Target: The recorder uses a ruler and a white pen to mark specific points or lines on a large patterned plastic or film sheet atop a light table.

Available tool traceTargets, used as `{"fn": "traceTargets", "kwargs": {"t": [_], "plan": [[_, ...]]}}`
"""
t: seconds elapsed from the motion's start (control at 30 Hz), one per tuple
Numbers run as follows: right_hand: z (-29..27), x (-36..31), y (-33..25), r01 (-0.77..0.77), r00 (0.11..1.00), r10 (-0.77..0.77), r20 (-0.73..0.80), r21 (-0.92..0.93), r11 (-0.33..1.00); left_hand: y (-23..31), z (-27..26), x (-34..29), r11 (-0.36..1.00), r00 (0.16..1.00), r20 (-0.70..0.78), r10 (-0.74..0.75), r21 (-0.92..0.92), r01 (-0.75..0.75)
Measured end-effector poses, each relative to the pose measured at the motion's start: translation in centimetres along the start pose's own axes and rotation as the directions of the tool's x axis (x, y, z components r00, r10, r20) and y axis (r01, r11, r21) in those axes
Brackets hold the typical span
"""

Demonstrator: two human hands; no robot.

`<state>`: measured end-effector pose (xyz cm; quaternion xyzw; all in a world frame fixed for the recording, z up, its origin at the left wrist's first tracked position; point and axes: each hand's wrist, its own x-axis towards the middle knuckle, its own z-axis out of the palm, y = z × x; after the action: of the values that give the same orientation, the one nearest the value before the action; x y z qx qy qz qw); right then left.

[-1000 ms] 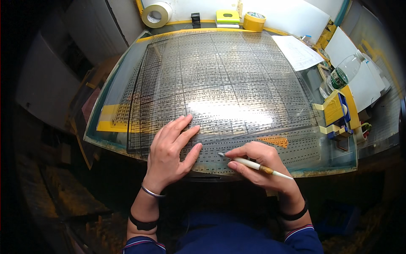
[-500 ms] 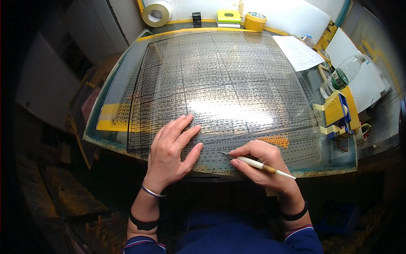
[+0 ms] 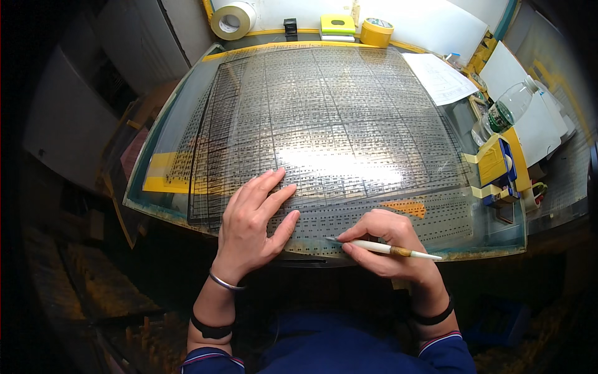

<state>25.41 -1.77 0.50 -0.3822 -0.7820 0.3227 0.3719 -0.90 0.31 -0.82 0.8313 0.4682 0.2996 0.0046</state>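
A clear film sheet (image 3: 311,112), printed with dense rows of small dark marks and a grid of lines, lies over the glass-topped table. My left hand (image 3: 252,218) rests on its near part with the fingers spread, holding nothing. In my right hand (image 3: 389,240) is a slim craft knife (image 3: 374,247) with a white handle, a brownish band and a thin metal tip. Thumb and fingers pinch it near the tip, which is at the sheet's near strip of dark marks. An orange patch (image 3: 408,207) lies just beyond my right hand. Whether the tip touches the film, I cannot tell.
Along the back stand a white tape roll (image 3: 233,21), a small black holder (image 3: 290,27), a yellow-green box (image 3: 337,25) and a yellow tape roll (image 3: 376,32). To the right are a paper sheet (image 3: 439,78), a plastic bottle (image 3: 503,115) and a blue-and-yellow tape dispenser (image 3: 496,165).
My right hand has shifted slightly, and the knife lies at a flatter angle, its tip a little lower and nearer me. The left hand stays in place.
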Motion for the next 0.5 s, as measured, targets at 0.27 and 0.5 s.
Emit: {"fn": "traceTargets", "kwargs": {"t": [0.27,0.5], "plan": [[0.39,0.10,-0.18,-0.019,0.997,0.019,-0.069,-0.001,1.000,0.02,-0.08,-0.05,1.000,0.999,0.036,-0.025,-0.013,0.026],[-0.34,0.02,-0.18,-0.004,0.999,0.004,0.054,-0.001,1.000,0.03,-0.03,0.04,1.000,1.000,0.004,-0.002,0.000,0.002]]}}
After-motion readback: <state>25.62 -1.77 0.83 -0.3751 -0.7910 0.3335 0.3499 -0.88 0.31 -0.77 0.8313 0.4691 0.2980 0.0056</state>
